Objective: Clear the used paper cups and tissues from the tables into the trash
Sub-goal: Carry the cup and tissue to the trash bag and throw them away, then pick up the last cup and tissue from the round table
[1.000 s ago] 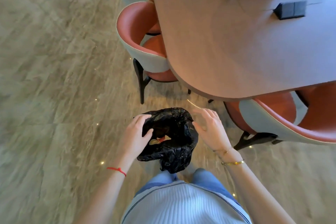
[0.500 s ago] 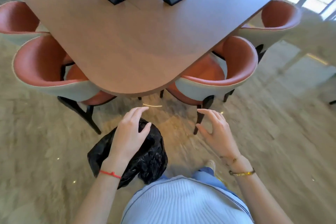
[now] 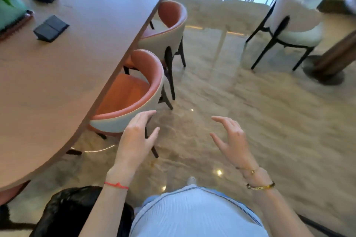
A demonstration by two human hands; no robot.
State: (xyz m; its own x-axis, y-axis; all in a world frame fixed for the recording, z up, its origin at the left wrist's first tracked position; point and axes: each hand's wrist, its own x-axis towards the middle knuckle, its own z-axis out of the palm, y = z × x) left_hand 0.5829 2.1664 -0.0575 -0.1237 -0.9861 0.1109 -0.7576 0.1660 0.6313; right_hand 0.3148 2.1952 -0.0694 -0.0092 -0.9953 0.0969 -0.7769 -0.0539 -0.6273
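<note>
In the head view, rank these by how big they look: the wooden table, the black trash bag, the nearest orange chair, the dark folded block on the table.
1. wooden table
2. nearest orange chair and black trash bag: look alike; the bag is cut off, nearer the camera and partly behind an arm, so unranked.
3. dark folded block

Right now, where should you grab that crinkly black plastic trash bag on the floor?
Grip the black plastic trash bag by its bunched upper folds, reaching down from above with the left hand, which is nearest. Its mouth isn't visible here.
</note>
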